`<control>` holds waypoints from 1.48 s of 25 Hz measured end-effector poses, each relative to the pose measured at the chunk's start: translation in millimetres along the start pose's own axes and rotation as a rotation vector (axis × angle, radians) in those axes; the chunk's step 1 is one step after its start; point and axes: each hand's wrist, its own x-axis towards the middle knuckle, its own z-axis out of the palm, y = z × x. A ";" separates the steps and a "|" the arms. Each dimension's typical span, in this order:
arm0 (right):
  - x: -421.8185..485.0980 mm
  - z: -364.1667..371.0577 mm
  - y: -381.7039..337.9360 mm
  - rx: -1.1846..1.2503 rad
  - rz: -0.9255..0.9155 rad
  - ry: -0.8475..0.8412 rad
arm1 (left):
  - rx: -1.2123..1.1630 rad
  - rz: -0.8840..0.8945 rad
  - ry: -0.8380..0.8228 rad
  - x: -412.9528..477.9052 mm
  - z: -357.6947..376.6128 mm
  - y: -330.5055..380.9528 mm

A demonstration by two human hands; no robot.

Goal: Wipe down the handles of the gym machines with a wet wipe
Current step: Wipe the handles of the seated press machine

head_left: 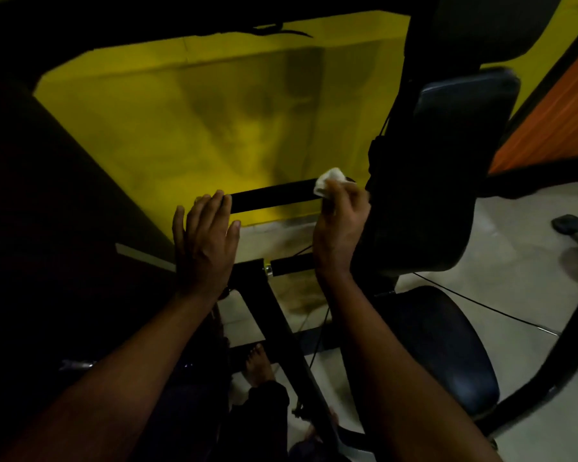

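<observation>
A black horizontal handle (274,196) of a gym machine runs across the middle of the view, in front of a yellow wall. My right hand (341,225) pinches a crumpled white wet wipe (329,181) and presses it on the right end of that handle. My left hand (206,241) is flat with fingers spread, its fingertips resting on the left end of the same handle. A second, shorter black handle (292,265) sits lower, partly hidden behind my right wrist.
The machine's black padded backrest (447,168) and seat (447,355) stand at the right. A black frame post (274,315) slants down between my arms. A thin cable (481,306) crosses the pale tiled floor. A bare foot (257,365) shows below.
</observation>
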 end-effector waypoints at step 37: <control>2.2 27.2 -44.2 1.004 1.275 0.494 | -0.285 0.067 -0.116 26.4 -2.4 -64.5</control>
